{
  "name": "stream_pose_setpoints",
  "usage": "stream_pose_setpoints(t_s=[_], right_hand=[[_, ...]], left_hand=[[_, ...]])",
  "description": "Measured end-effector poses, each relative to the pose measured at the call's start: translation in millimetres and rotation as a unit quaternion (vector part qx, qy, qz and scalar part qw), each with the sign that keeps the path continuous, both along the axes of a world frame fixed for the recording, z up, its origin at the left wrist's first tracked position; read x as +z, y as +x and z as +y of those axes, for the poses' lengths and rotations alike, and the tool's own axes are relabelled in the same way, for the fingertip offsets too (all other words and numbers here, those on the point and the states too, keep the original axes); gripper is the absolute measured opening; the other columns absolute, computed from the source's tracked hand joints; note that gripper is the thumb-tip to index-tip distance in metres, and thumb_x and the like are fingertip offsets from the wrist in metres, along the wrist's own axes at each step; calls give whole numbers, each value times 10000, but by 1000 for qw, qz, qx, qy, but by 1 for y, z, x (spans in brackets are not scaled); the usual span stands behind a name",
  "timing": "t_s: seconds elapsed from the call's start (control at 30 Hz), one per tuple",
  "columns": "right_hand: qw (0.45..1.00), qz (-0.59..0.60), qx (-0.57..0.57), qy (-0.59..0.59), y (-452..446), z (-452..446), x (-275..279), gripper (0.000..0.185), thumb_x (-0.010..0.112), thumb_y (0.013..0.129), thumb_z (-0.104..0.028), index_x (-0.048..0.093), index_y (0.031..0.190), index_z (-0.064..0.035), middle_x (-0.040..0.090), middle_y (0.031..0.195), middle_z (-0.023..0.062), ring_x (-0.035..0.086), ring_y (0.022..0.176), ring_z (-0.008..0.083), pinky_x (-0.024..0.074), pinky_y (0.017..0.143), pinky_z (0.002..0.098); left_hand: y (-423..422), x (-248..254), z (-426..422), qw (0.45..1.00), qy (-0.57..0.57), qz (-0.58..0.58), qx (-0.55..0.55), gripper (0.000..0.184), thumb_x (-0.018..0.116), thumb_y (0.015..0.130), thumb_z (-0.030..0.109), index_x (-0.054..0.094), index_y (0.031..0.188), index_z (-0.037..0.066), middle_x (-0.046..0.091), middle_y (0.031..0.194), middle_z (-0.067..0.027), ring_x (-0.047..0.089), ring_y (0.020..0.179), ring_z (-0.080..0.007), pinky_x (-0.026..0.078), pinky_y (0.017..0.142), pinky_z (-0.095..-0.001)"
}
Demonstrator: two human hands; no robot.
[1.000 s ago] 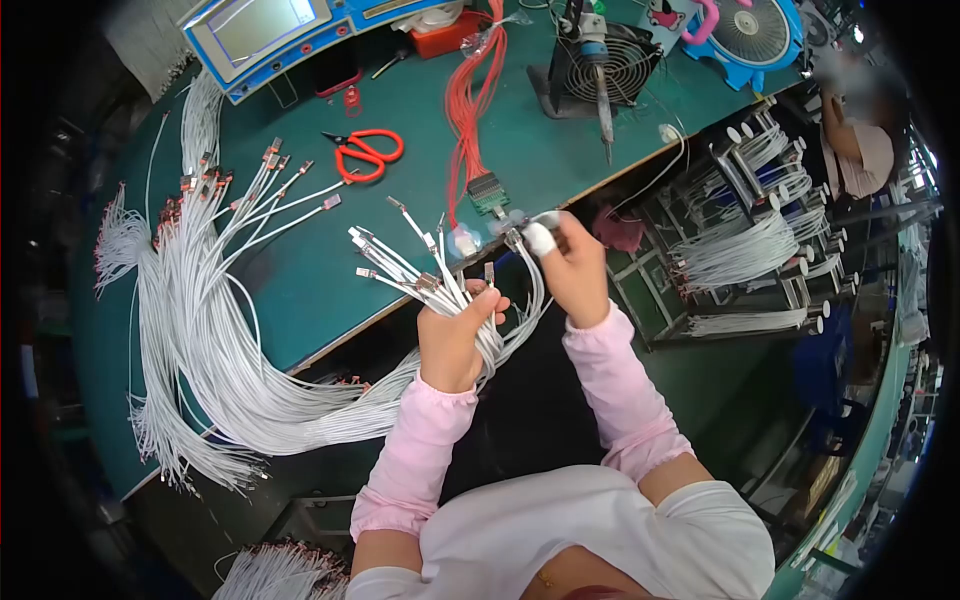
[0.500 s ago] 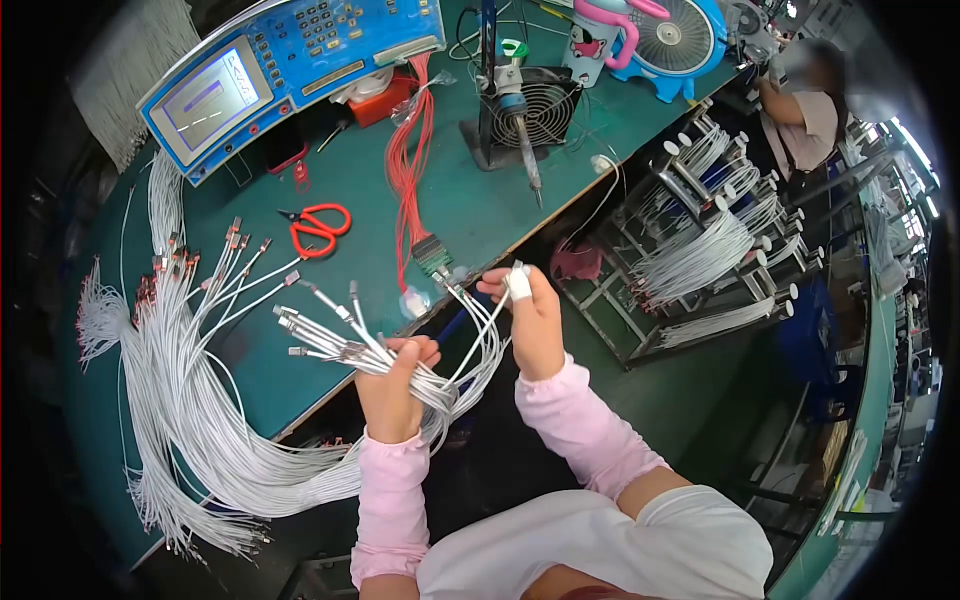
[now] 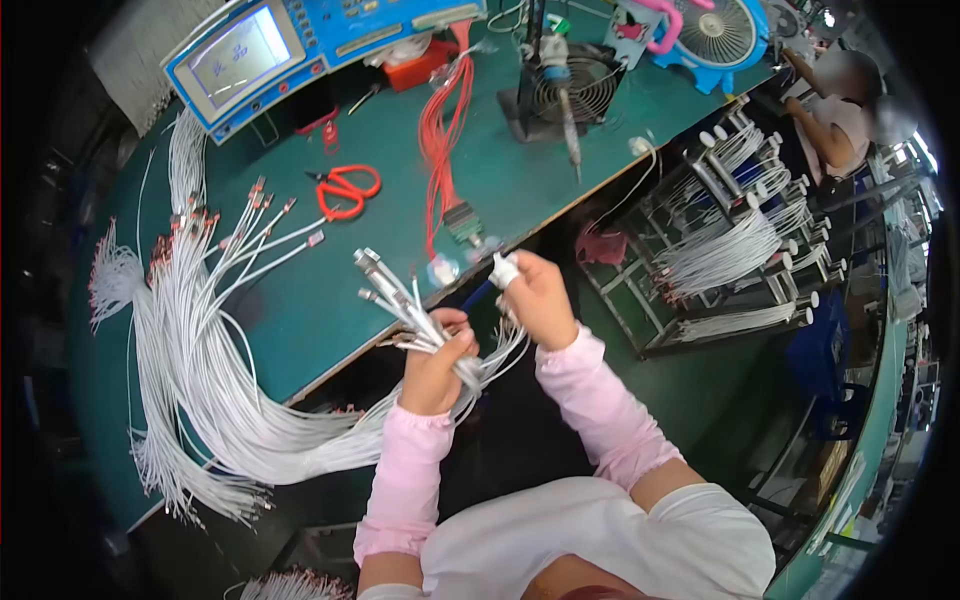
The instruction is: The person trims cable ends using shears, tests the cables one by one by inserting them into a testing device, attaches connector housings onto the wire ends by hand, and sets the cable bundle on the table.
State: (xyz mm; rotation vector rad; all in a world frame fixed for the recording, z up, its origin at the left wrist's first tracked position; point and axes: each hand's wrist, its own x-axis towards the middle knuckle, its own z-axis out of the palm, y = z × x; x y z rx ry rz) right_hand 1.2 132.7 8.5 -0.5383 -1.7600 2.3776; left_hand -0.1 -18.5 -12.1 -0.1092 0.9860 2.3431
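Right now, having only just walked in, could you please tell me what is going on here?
A person's left hand grips a bunch of thin white cables with metal plug ends. The right hand is beside a small green circuit board joined to red wires; what its fingertips pinch is unclear. A thick bundle of white cables lies to the left on the green bench, and a blue instrument with a lit screen stands behind.

cables (image 3: 215,385) on table (image 3: 300,320), scissors (image 3: 332,184) right, tester (image 3: 335,35) behind
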Motion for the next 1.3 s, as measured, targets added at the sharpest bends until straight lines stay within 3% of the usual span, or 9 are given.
stream_pose_setpoints(t_s=[0.37, 0.5, 0.57, 0.63, 0.87, 0.97, 1.07, 1.17, 1.3], right_hand=[[1000, 8, -3, 29, -11, -2, -6, 141, 438, 793, -52, 548, 750, 25, 423, 458, -17, 354, 374, 37, 288, 365, 200], [996, 6, 51, 67, -9, 10, -6, 166, 461, 836, -105, 588, 846, 2, 462, 510, -28, 391, 428, 26, 295, 399, 174], [963, 90, -8, 253, -3, 15, 0, 134, 482, 823, -84, 578, 851, 5, 512, 584, 16, 461, 497, 77, 368, 465, 196], [855, 200, -81, 472, 7, 18, 11, 119, 563, 739, -64, 578, 846, -16, 557, 789, 91, 530, 685, 205, 420, 621, 269], [783, 147, 67, 601, 38, -17, 21, 148, 592, 655, -86, 592, 800, -54, 544, 968, 42, 397, 1017, 304, 300, 817, 386], [815, 180, 60, 548, 37, -15, 12, 177, 578, 665, -76, 588, 840, -44, 545, 953, 53, 404, 1012, 294, 315, 819, 358], [985, 103, -24, 135, 37, -13, 5, 169, 469, 811, -126, 557, 887, -3, 553, 919, 56, 489, 850, 143, 359, 741, 231], [988, 84, -107, -69, 17, 10, -4, 189, 416, 856, -155, 526, 872, -2, 558, 848, 52, 540, 838, 136, 405, 723, 247], [992, 94, -71, 36, -8, 5, -7, 150, 388, 876, -116, 485, 895, -3, 555, 795, 67, 580, 682, 145, 455, 621, 238]], left_hand=[[-1, -5, -8, 999, 8, -4, -35, 326, 530, 658, -96, 479, 963, 6, 490, 797, -77, 492, 740, -173, 433, 703, -298], [2, 7, 1, 999, -51, -10, 1, 313, 587, 695, -91, 490, 979, 0, 508, 1026, -147, 572, 818, -186, 499, 729, -299], [2, 17, 2, 998, -53, 7, 16, 333, 588, 689, -96, 489, 993, -3, 486, 1086, -154, 572, 816, -186, 498, 732, -308], [2, 21, 1, 998, -51, 24, 38, 347, 584, 696, -95, 482, 1023, -38, 516, 1044, -139, 575, 840, -217, 499, 738, -332], [5, 15, 8, 987, -136, 87, 2, 331, 531, 665, -134, 495, 975, -21, 531, 1017, -121, 543, 857, -149, 453, 749, -269], [6, 10, 2, 987, -97, 127, -16, 274, 561, 676, -124, 465, 903, -5, 478, 1127, -153, 538, 910, -181, 455, 776, -277], [1, 23, -2, 996, -46, 69, 11, 261, 553, 704, -118, 457, 918, -6, 465, 1135, -184, 517, 998, -254, 447, 839, -329], [-4, 31, -10, 992, -51, 67, 93, 248, 497, 743, -105, 437, 959, 0, 443, 1146, -239, 487, 1045, -304, 430, 875, -391], [-5, 34, -15, 990, -55, 62, 112, 223, 500, 782, -40, 422, 988, -6, 459, 1121, -237, 491, 1036, -304, 448, 843, -428]])
